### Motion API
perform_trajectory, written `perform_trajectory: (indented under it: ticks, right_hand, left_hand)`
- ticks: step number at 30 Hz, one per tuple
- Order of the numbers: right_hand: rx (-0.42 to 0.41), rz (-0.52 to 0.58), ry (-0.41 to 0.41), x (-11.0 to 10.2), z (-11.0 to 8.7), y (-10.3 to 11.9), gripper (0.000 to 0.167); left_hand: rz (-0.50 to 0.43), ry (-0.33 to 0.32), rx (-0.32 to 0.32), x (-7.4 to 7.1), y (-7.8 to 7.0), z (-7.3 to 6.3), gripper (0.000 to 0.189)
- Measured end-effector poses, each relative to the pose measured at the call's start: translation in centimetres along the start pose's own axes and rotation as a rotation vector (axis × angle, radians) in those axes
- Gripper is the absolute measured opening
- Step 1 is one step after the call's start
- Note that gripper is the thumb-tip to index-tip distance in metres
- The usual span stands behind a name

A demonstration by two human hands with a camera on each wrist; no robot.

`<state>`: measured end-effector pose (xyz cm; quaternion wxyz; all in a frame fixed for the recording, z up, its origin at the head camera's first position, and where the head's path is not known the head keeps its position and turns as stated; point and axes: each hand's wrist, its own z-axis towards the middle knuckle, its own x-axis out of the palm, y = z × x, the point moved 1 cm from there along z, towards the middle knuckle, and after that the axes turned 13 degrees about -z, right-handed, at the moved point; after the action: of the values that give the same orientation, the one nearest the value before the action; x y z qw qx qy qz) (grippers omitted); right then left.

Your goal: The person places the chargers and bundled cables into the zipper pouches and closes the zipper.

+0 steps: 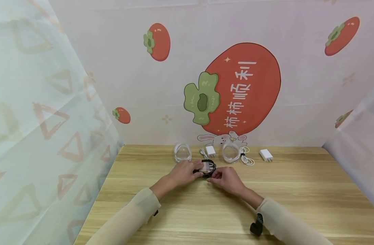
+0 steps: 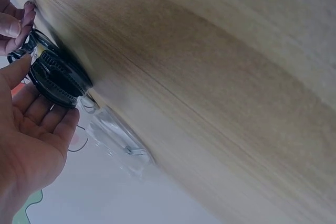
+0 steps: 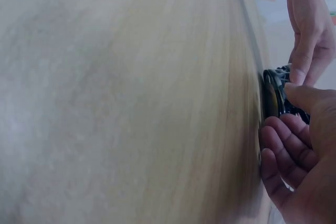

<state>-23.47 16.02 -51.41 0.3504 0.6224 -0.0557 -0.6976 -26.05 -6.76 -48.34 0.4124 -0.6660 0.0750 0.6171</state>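
Note:
A small round black case [image 1: 209,166] with toothed, zip-like edges is between both hands over the wooden table. The left hand [image 1: 184,173] grips its left side. In the left wrist view, the thumb lies on one face of the black case [image 2: 55,80] and the fingers support the other. At the near right edge, the right hand [image 1: 228,178] pinches the rim with thumb and fingertips; the right wrist view shows its other fingers loosely curled beside the case [image 3: 271,95]. Something pale shows inside the case, partly hidden by the fingers.
Along the back of the table [image 1: 162,217] are two clear round plastic cases, one left [image 1: 182,153] and one right [image 1: 231,153]. A white charger plug [image 1: 210,151] and white cable [image 1: 203,153] lie between them. Farther right lie a tied white cable [image 1: 247,159] and another white plug [image 1: 266,155].

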Motion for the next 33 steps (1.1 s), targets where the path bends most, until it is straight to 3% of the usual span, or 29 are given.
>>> perform_trajectory:
  ticks: [9,17,26,33]
  right_hand:
    - [0.083,-0.005,-0.044,0.5,0.0,0.4,0.022]
    - [0.13,-0.01,-0.07,0.8,-0.1,0.9,0.024]
    - [0.107,-0.065,-0.154,1.5,0.0,0.8,0.026]
    - [0.105,-0.059,-0.149,1.8,0.0,0.7,0.023]
  left_hand:
    - [-0.001,-0.007,-0.001,-0.1,-0.1,0.1,0.046]
    - [0.034,-0.026,0.038,-0.2,-0.3,0.0,0.044]
    - [0.041,-0.027,0.046,-0.2,-0.5,-0.1,0.044]
    - [0.052,-0.038,0.065,-0.1,-0.4,-0.1,0.042]
